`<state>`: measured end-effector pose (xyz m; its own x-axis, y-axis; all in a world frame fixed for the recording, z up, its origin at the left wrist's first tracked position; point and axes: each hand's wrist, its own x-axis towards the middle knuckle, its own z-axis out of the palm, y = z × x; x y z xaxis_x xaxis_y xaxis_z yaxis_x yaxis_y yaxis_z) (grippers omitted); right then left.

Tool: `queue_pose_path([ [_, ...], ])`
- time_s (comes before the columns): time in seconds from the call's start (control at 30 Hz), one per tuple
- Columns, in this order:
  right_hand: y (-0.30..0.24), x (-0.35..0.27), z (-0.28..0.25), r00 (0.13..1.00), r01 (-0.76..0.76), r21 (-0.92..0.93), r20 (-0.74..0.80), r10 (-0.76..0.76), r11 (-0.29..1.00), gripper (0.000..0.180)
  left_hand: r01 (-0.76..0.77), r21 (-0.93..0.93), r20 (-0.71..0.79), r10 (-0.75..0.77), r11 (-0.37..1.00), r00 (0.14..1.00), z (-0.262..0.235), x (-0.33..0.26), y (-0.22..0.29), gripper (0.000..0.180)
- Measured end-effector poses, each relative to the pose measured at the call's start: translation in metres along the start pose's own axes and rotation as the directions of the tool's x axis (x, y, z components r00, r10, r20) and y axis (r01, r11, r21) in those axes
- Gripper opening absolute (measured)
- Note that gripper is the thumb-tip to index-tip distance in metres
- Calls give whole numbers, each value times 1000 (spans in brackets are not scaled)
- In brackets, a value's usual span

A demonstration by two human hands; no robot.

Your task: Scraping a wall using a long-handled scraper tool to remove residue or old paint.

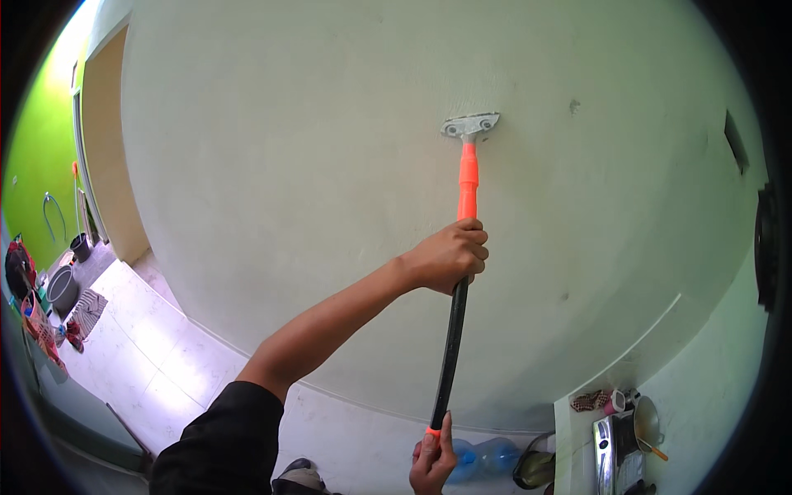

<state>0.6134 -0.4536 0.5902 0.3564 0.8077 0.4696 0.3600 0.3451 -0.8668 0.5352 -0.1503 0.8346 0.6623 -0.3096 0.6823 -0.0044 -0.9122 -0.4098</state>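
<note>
A long scraper (pixel 468 177) with a grey metal blade, an orange neck and a black handle is pressed blade-first against the pale wall (pixel 289 165). My left hand (pixel 450 257) reaches up from the lower left in a black sleeve. It is closed around the handle where orange meets black. My right hand (pixel 432 464) sits at the bottom edge and grips the orange-tipped lower end of the handle. A small rough patch of wall shows just above the blade.
White floor tiles (pixel 157 346) run along the wall's base. Grey buckets (pixel 62 289), a mat and bags sit at far left by a green wall and doorway. Blue water bottles (pixel 487 458) stand at the bottom. A counter with a stove (pixel 606 450) and pan is at lower right.
</note>
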Motion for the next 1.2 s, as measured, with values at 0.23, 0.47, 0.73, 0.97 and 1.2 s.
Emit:
queue_pose_path([
  [0.23,3,22,-12,998,26,16,-50,-25,1000,53,95,215,-83,-79,972,993,0,17,-32,14],
  [0.47,25,-21,-9,997,83,86,4,-83,993,54,112,88,35,-116,990,993,28,-15,27,26],
  [0.73,14,-17,-13,996,68,-31,-46,-70,997,54,116,33,94,-119,993,988,14,-2,17,25],
  [0.97,5,-27,-10,992,-114,-41,-53,112,993,54,187,76,-56,-183,979,981,23,-13,16,28],
  [1.2,4,-31,-5,995,-95,-19,-40,94,995,54,151,-33,-63,-153,988,986,28,-18,19,26],
])
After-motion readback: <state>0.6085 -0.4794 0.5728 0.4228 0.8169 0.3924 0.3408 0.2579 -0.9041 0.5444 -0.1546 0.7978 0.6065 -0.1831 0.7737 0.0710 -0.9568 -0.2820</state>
